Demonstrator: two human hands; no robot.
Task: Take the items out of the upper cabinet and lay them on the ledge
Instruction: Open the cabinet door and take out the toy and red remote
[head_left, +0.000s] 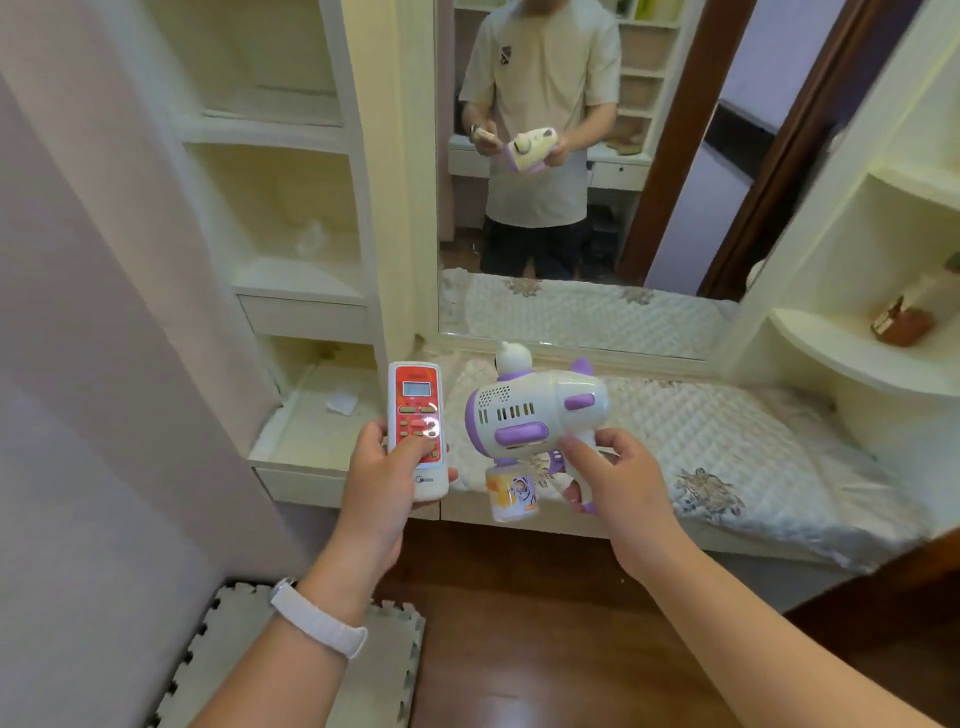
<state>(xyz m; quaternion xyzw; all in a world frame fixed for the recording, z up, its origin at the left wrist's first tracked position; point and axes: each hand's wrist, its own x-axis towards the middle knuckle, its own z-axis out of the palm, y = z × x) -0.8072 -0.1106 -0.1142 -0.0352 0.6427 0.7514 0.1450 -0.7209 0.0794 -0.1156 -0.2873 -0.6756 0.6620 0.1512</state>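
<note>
My left hand (382, 480) grips a white and red remote control (417, 415), held upright with its screen at the top. My right hand (621, 475) holds a white and purple toy bubble gun (535, 410) by its handle, a small printed bottle hanging under it. Both items hover just in front of the ledge (727, 447), which is covered by a white quilted mat. The cabinet shelves (291, 197) to the left look bare apart from a faint clear object.
A big mirror (571, 182) above the ledge reflects a person holding the same items. On the right, a curved shelf carries a brown jar (901, 322). A drawer (311, 421) stands pulled out at lower left. Foam floor mats (291, 654) lie on the wooden floor.
</note>
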